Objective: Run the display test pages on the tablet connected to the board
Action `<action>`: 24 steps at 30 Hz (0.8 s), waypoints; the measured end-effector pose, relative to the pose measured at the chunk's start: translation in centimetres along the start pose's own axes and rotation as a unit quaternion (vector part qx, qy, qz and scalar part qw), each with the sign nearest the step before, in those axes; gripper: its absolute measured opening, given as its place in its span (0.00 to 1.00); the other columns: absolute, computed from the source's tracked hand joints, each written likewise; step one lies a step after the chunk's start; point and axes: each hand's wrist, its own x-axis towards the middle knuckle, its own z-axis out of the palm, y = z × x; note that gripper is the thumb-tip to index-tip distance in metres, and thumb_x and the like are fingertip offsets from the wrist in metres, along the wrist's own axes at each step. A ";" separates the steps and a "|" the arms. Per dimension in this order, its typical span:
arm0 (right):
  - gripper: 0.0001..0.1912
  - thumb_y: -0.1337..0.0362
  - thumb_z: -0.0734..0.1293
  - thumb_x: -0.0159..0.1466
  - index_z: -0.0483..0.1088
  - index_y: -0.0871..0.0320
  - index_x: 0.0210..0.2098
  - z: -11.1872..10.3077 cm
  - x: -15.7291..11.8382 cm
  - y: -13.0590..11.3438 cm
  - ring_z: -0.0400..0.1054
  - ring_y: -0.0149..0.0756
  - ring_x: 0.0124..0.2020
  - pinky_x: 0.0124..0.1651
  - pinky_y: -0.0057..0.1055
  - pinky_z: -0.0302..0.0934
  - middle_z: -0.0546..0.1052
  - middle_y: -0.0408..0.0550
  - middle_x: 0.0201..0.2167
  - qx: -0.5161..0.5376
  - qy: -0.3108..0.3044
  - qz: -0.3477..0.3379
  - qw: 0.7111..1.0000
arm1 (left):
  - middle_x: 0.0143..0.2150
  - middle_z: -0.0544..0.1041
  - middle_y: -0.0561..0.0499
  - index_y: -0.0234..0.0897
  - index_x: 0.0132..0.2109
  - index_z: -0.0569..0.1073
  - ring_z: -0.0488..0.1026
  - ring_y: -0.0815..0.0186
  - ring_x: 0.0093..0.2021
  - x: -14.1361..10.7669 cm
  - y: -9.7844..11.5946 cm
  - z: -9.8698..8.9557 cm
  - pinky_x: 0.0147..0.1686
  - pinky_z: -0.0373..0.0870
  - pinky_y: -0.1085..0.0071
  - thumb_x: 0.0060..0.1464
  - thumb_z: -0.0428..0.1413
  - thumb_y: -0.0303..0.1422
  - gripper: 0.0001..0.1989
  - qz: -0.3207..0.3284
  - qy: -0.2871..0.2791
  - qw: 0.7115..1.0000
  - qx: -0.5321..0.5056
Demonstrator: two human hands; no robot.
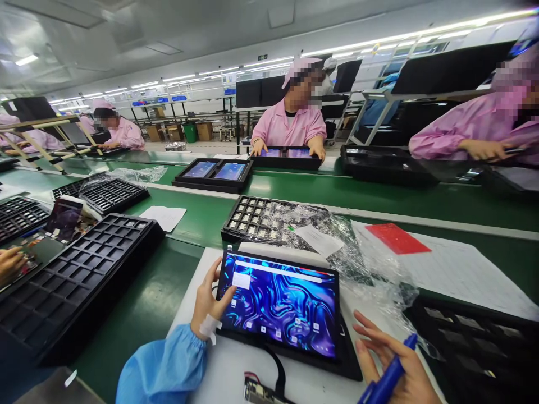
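Note:
A tablet (280, 306) with a lit, blue and purple swirled screen lies tilted before me on a white work surface (227, 373). My left hand (210, 303) grips its left edge, the thumb over the screen's front and the fingers along the side. White tape wraps that wrist, below a blue sleeve. Just right of the tablet, my right hand (415, 376) holds a blue marker pen (388, 371), its fingers apart from the screen. A black flat cable (278, 367) runs from under the tablet to a small circuit board (263, 391) at the bottom edge.
Behind the tablet stands a parts tray (248, 217) partly under clear plastic wrap (362, 264). A red card (398, 238) lies on paper sheets at right. Black trays (84, 269) sit on the left. Across the green conveyor (295, 188), a person in pink (290, 126) handles tablets.

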 end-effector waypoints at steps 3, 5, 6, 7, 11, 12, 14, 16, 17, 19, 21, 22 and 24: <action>0.14 0.56 0.69 0.58 0.67 0.55 0.40 0.1 0.1 0.0 0.70 0.54 0.50 0.49 0.45 0.66 0.75 0.57 0.50 -0.012 0.000 -0.016 1.000 | 0.50 0.70 0.42 0.37 0.66 0.53 0.70 0.57 0.48 -0.5 -0.7 -0.1 0.49 0.68 0.57 0.60 0.47 0.40 0.29 0.085 0.027 0.995 0.046; 0.14 0.56 0.69 0.58 0.67 0.55 0.40 0.1 0.1 0.1 0.70 0.53 0.50 0.49 0.44 0.66 0.75 0.56 0.50 -0.017 -0.003 -0.020 1.000 | 0.56 0.63 0.40 0.39 0.63 0.59 0.65 0.54 0.54 -0.8 -0.9 -0.4 0.52 0.64 0.53 0.62 0.43 0.42 0.25 0.116 0.029 0.991 0.067; 0.13 0.56 0.69 0.58 0.67 0.55 0.40 0.1 0.1 0.1 0.70 0.53 0.50 0.49 0.44 0.65 0.75 0.56 0.50 -0.017 -0.003 -0.020 1.000 | 0.57 0.60 0.41 0.41 0.61 0.63 0.63 0.53 0.55 -1.0 -0.8 -0.6 0.53 0.63 0.51 0.62 0.42 0.44 0.24 0.127 0.026 0.988 0.081; 0.13 0.56 0.69 0.58 0.67 0.54 0.40 0.1 0.1 0.1 0.69 0.54 0.51 0.51 0.46 0.65 0.75 0.56 0.50 -0.015 -0.001 -0.019 1.000 | 0.58 0.59 0.41 0.42 0.58 0.67 0.62 0.51 0.55 -1.1 -0.7 -0.8 0.54 0.61 0.49 0.62 0.41 0.44 0.23 0.141 0.025 0.984 0.102; 0.14 0.55 0.69 0.58 0.67 0.54 0.39 -0.1 -0.1 0.5 0.70 0.56 0.50 0.53 0.53 0.62 0.75 0.57 0.50 -0.005 0.003 -0.001 1.000 | 0.60 0.55 0.43 0.47 0.56 0.71 0.61 0.51 0.54 -1.1 -0.2 -1.3 0.50 0.60 0.50 0.64 0.39 0.41 0.22 0.222 0.041 0.952 0.208; 0.14 0.54 0.69 0.58 0.67 0.54 0.39 -0.1 -0.1 0.6 0.70 0.56 0.49 0.53 0.54 0.62 0.75 0.57 0.50 -0.003 0.002 0.005 1.000 | 0.61 0.54 0.42 0.47 0.57 0.70 0.61 0.51 0.53 -1.0 -0.1 -1.4 0.49 0.60 0.52 0.64 0.39 0.40 0.22 0.233 0.043 0.946 0.220; 0.14 0.54 0.69 0.58 0.67 0.54 0.39 -0.1 -0.1 0.9 0.71 0.56 0.48 0.52 0.55 0.62 0.75 0.58 0.50 -0.001 0.002 0.008 1.000 | 0.61 0.54 0.42 0.48 0.57 0.70 0.61 0.51 0.53 -0.9 -0.1 -1.4 0.49 0.59 0.53 0.63 0.41 0.39 0.21 0.246 0.038 0.939 0.238; 0.14 0.55 0.69 0.58 0.68 0.55 0.39 -0.2 0.0 0.9 0.71 0.56 0.48 0.52 0.54 0.63 0.75 0.58 0.50 -0.003 -0.001 0.001 1.000 | 0.62 0.54 0.42 0.50 0.57 0.70 0.61 0.50 0.53 -0.9 -0.1 -1.3 0.49 0.58 0.54 0.62 0.43 0.39 0.20 0.254 0.030 0.931 0.261; 0.13 0.55 0.69 0.58 0.68 0.55 0.39 -0.1 0.0 0.8 0.71 0.55 0.48 0.52 0.53 0.63 0.75 0.59 0.50 -0.005 -0.004 -0.004 1.000 | 0.62 0.55 0.42 0.51 0.57 0.70 0.60 0.49 0.54 -0.9 0.0 -1.3 0.49 0.57 0.54 0.62 0.44 0.39 0.20 0.258 0.029 0.927 0.272; 0.13 0.56 0.69 0.58 0.68 0.55 0.38 -0.1 0.1 0.6 0.72 0.55 0.48 0.50 0.51 0.65 0.76 0.58 0.48 -0.010 -0.005 -0.014 1.000 | 0.61 0.57 0.42 0.50 0.58 0.68 0.60 0.49 0.54 -1.0 0.2 -1.3 0.49 0.55 0.54 0.61 0.45 0.39 0.20 0.266 0.042 0.924 0.273; 0.12 0.56 0.69 0.58 0.68 0.55 0.37 0.0 0.1 0.3 0.72 0.54 0.47 0.48 0.48 0.67 0.77 0.57 0.47 -0.011 -0.001 -0.020 1.000 | 0.60 0.58 0.41 0.47 0.62 0.63 0.61 0.49 0.53 -1.1 0.4 -1.4 0.48 0.55 0.55 0.61 0.44 0.38 0.22 0.270 0.067 0.928 0.248; 0.11 0.55 0.69 0.58 0.68 0.55 0.36 0.0 0.1 0.1 0.73 0.53 0.46 0.47 0.46 0.68 0.78 0.57 0.46 -0.011 0.004 -0.023 1.000 | 0.59 0.60 0.40 0.45 0.63 0.59 0.62 0.49 0.53 -1.2 0.5 -1.4 0.48 0.55 0.56 0.61 0.44 0.38 0.23 0.271 0.079 0.931 0.233; 0.11 0.55 0.68 0.58 0.69 0.55 0.35 0.1 0.2 0.0 0.74 0.53 0.45 0.45 0.43 0.70 0.78 0.56 0.44 -0.013 0.013 -0.028 0.999 | 0.58 0.61 0.40 0.43 0.65 0.54 0.63 0.50 0.52 -1.2 0.5 -1.5 0.47 0.56 0.57 0.62 0.43 0.37 0.25 0.266 0.092 0.935 0.218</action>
